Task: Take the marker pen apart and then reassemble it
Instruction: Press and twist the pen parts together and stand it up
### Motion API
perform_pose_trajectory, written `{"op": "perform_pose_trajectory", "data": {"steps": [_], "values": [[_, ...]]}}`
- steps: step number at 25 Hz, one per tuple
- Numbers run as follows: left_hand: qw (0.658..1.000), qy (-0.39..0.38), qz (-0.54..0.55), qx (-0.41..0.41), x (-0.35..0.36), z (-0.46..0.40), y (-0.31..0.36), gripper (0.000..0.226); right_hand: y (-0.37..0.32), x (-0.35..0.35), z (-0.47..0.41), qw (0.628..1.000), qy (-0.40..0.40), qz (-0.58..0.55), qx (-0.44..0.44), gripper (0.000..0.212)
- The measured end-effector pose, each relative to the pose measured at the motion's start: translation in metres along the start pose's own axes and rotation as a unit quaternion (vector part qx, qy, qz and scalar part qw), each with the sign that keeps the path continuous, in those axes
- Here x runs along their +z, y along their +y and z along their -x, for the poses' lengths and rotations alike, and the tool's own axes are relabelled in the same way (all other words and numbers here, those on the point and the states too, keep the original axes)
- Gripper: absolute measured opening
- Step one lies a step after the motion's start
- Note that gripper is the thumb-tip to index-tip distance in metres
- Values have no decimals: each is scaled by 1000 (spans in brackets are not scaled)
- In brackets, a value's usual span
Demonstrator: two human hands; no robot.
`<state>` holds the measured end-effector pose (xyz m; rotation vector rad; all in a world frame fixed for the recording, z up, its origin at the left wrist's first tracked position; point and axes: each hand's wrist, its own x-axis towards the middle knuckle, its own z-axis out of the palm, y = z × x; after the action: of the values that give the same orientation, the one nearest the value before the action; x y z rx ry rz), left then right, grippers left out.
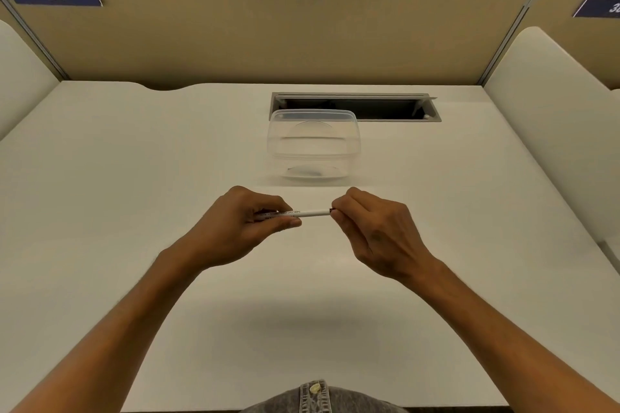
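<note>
We hold the marker pen [303, 212] level above the bench [134, 161], between both hands and just in front of the clear plastic container [313, 144]. We judge it to be light, stiff and smooth-sided, so it should not bend or break under a firm pinch, but the slick white barrel could twist or slide in a loose one. The best hold looks to be mid-barrel with one hand for bracing and the very end with the other, pulling straight along the axis.

Our left hand [248, 225] is curled around the printed part of the barrel, fingers [268, 203] over the top and thumb pressed along the near side, closed tight on it. Our right hand [369, 228] is bunched narrowly on the dark end of the marker pen; that end is mostly hidden, so whether it is a cap or a plug, we cannot tell.
</note>
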<state>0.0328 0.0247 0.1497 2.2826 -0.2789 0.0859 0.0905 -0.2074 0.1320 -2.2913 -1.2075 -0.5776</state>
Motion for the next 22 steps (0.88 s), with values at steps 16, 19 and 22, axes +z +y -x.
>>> {"op": "perform_pose_trajectory", "data": {"steps": [16, 19, 22], "values": [[957, 96, -242, 131, 2, 3, 13, 33, -26, 0, -3, 908, -56, -321, 263, 36], [934, 92, -306, 160, 4, 4, 11, 31, -26, -4, -8, 836, -122, -399, 356, 40], [911, 71, -363, 184, 4, 5, 10, 29, -22, -8, -15, 742, -189, -470, 438, 40]]}}
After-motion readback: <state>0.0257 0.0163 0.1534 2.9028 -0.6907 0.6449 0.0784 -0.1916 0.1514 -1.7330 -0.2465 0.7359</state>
